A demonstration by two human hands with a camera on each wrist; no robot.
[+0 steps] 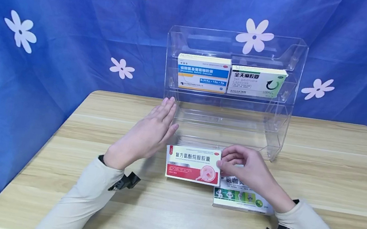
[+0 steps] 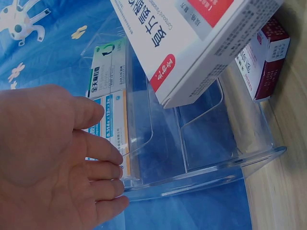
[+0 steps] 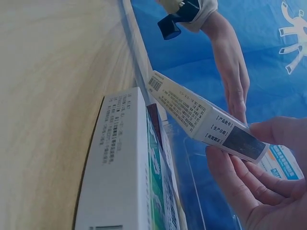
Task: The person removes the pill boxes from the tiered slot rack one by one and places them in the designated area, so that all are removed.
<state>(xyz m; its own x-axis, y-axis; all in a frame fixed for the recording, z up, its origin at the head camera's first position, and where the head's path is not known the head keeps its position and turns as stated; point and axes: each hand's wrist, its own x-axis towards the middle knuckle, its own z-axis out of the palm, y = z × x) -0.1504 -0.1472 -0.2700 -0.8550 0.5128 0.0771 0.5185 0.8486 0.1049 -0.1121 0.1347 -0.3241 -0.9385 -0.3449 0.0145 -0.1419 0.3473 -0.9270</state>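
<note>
My right hand [image 1: 250,171] pinches a red-and-white medicine box [image 1: 193,168] by its right end. In the head view the box is face up and tilted, in front of a clear acrylic rack [image 1: 228,101]. My left hand [image 1: 146,134], fingers straight and side by side, is at the rack's left side, holding nothing. A white-and-green medicine box [image 1: 242,200] lies on the table below my right hand, partly covered by it. On the rack's upper tier stand a blue-and-white box [image 1: 202,73] and a pale green box [image 1: 257,82].
A dark red and white box [image 2: 264,57] shows beneath the held box in the left wrist view. The wooden table [image 1: 332,174] runs back to a blue flowered curtain [image 1: 74,33] behind the rack.
</note>
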